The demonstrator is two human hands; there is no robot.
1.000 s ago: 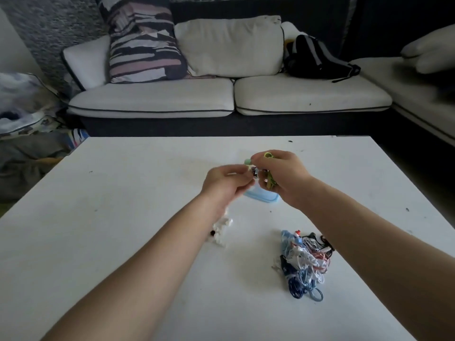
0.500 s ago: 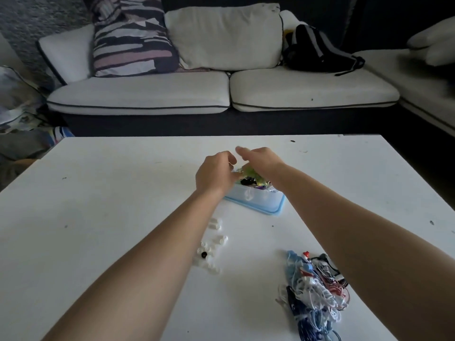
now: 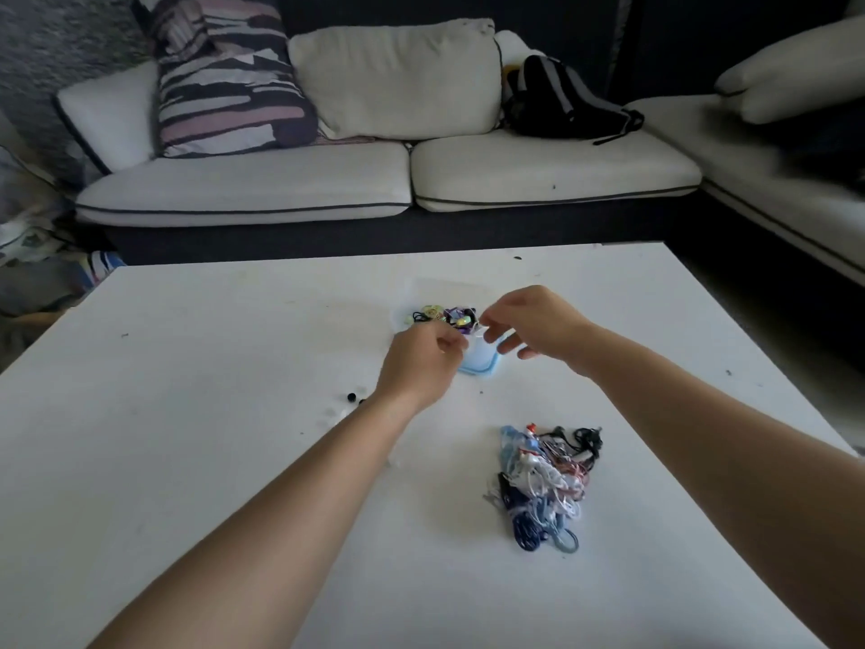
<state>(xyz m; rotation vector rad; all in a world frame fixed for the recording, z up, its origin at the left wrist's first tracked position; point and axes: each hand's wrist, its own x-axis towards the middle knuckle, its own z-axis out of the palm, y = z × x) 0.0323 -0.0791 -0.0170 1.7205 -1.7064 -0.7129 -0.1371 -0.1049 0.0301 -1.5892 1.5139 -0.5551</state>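
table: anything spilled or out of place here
Yes: small black and white beads lie scattered loose on the table, beside the left forearm, outside the blue-rimmed container. The tangled heap of cords also sits loose.

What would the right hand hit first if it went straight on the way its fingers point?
Likely the left hand: the right hand points left, fingertips nearly at its knuckles above the blue-rimmed box. Depth is unclear; it might pass above.
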